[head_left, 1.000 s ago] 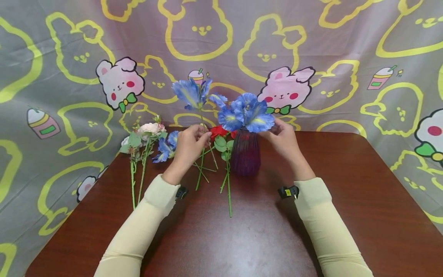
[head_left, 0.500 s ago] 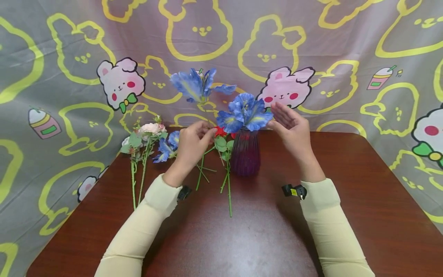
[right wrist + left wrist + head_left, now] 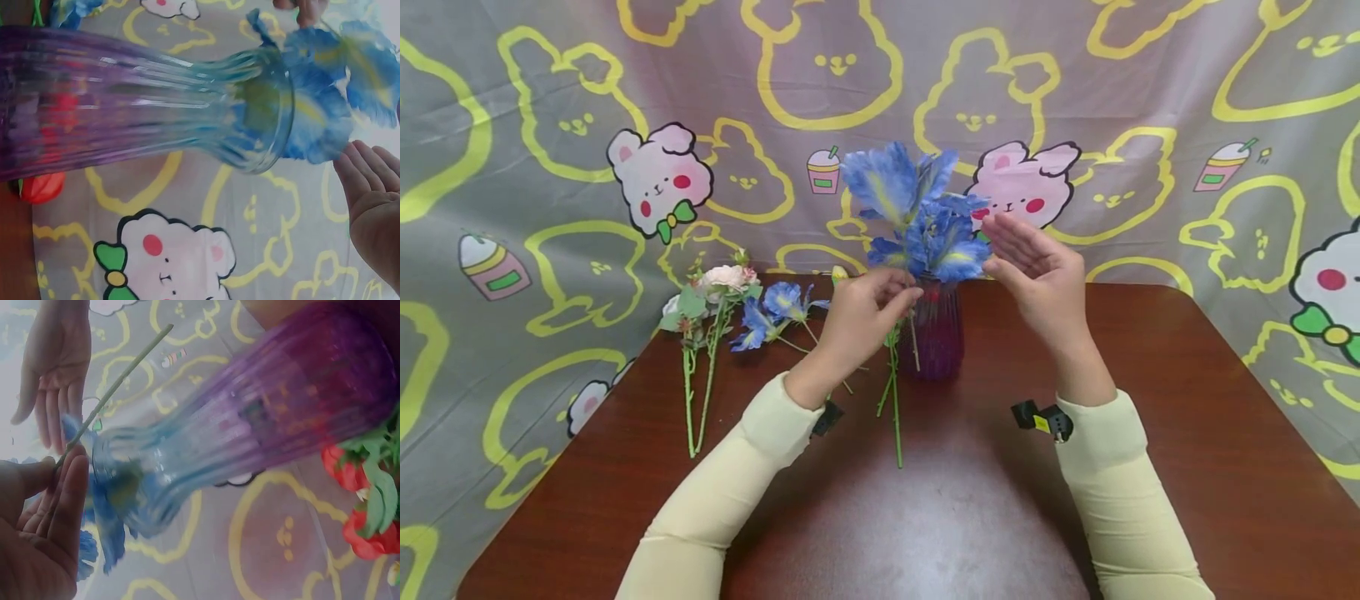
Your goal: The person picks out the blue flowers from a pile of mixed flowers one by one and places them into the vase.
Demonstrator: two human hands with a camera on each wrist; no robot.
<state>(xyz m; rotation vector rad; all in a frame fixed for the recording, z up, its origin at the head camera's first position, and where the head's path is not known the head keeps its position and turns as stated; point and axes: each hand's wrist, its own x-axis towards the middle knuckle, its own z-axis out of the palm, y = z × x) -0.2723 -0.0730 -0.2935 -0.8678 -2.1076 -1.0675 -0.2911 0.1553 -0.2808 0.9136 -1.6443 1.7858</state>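
Observation:
My left hand [image 3: 874, 312] pinches the stem [image 3: 119, 384] of a blue iris [image 3: 887, 179] between thumb and fingertips. The bloom stands above the hand and the stem's lower end hangs in front of the vase. That ribbed glass vase [image 3: 942, 333] is purple at the base and fades to clear blue at its rim in the left wrist view. Another blue iris [image 3: 958, 250] sits in its mouth. On the vase's right, my right hand [image 3: 1041, 275] has its fingers extended, fingertips right at the petals [image 3: 319, 128] in the right wrist view.
Pale pink and white flowers [image 3: 722, 283] on green stems lie at the table's left. More blue irises [image 3: 771, 312] lie between them and my left hand. Red flowers [image 3: 369, 534] with green leaves are beside the vase on the brown table [image 3: 970, 500]. A patterned cloth [image 3: 1112, 75] hangs behind.
My left hand has carried its iris rightward from left of the vase to in front of it. My right hand has drawn back slightly to the right, its fingers straightening.

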